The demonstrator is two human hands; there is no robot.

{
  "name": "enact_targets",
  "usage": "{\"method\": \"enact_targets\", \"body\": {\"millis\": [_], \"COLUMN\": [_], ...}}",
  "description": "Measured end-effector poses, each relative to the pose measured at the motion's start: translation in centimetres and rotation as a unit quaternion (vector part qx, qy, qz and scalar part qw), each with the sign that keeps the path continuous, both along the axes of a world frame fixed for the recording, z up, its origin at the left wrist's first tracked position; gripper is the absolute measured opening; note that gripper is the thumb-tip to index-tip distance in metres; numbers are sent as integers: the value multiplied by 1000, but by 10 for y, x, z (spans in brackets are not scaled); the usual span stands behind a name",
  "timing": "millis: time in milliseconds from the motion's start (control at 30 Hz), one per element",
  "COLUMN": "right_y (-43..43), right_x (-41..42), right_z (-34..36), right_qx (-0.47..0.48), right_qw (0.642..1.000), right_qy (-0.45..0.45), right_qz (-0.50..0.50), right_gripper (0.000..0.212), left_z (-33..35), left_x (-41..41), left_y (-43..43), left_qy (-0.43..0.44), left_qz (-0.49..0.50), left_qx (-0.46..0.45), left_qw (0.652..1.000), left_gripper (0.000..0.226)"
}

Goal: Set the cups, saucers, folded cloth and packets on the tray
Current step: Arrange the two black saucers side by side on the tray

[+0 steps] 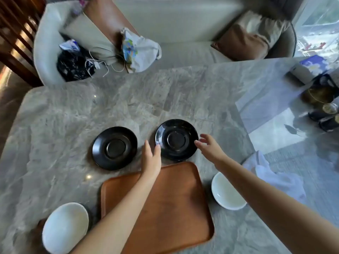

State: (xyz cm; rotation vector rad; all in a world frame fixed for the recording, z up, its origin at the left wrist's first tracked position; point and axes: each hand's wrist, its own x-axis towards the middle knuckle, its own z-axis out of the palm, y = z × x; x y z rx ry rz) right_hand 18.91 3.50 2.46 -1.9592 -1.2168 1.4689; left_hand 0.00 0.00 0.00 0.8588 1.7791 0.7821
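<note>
Two black saucers lie on the marble table beyond a brown wooden tray (176, 213). The left saucer (115, 147) lies flat. The right saucer (177, 139) looks slightly tipped. My left hand (151, 158) touches its left rim with fingers apart; my right hand (209, 146) reaches its right rim, fingers spread. Whether either hand grips the saucer is unclear. A white cup (65, 227) stands left of the tray and another white cup (226, 192) stands to the tray's right. A white cloth (275, 175) lies crumpled at the right. The tray holds nothing; no packets are visible.
The marble table (91, 114) stretches far ahead. A pale sofa (183, 33) with cushions, bags and cables stands behind it. Dark items and a small box (322, 99) crowd the table's far right.
</note>
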Motion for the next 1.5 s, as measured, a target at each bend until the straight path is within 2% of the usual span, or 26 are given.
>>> {"method": "enact_targets", "body": {"millis": [133, 200, 267, 467, 767, 867, 1033, 1200, 1500], "right_y": [9, 11, 14, 19, 24, 23, 14, 0, -25], "right_x": [-2, -4, -6, -6, 11, 14, 15, 5, -14], "right_z": [-9, -14, -15, -18, -2, 12, 22, 21, 13], "right_qx": [-31, -38, -31, -21, -36, -10, 47, 54, 28], "right_qw": [998, 999, 999, 997, 999, 998, 973, 935, 884], "right_qy": [29, 10, -16, -73, 10, -5, -111, -190, -250], "right_qz": [-44, -25, -8, 14, 4, 60, 198, 295, 393], "right_gripper": [48, 39, 35, 39, 44, 44, 40, 38, 33], "left_z": [-7, -7, -5, 4, 20, 25, 27, 25, 14], "left_x": [-3, -3, -4, -13, -4, -4, -6, -10, -13], "left_y": [7, 8, 14, 23, -3, -21, -64, -106, -148], "left_qy": [-96, -127, -129, -108, -147, -151, -139, -131, -168], "left_qz": [89, 88, 75, 24, 79, 76, 62, 11, 34], "left_qx": [-15, -34, -46, -74, -21, -1, 21, -22, -98], "left_qw": [991, 987, 988, 991, 986, 986, 988, 991, 980], "left_gripper": [53, 50, 48, 37, 22, 14, 11, 12, 11]}}
